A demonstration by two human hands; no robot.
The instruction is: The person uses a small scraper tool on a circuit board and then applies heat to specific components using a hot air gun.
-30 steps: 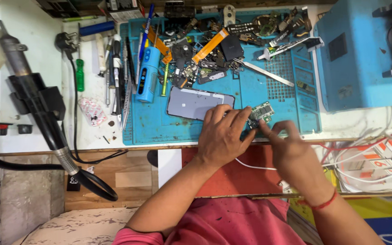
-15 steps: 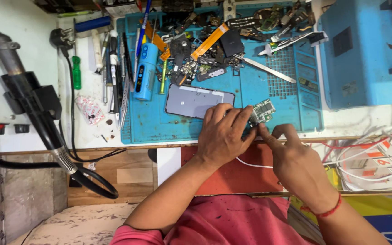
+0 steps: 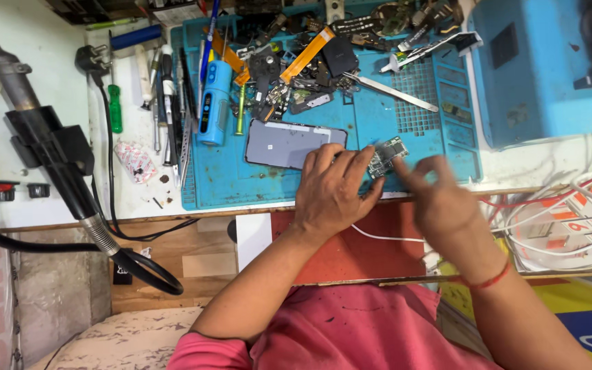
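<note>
While our left hand lies flat at the near edge of the blue work mat, its fingertips pin down a small circuit board, which sits just right of the grey phone panel and near the mat's front edge. Our right hand hovers just beside the board, blurred, and we cannot tell whether its fingers pinch anything or simply hang loosely curled. That board looks thin, light and stiff, we would say, with tiny parts on its face, so it seems brittle rather than bendy and likely to skid on the mat if nudged. We judge the safe hold to be along its bare edges, between thumb and fingertip, keeping off the component side. Tweezers lie further back among the loose phone parts, well apart from both hands. At far left the black hot-air handle rests clear of the mat.
</note>
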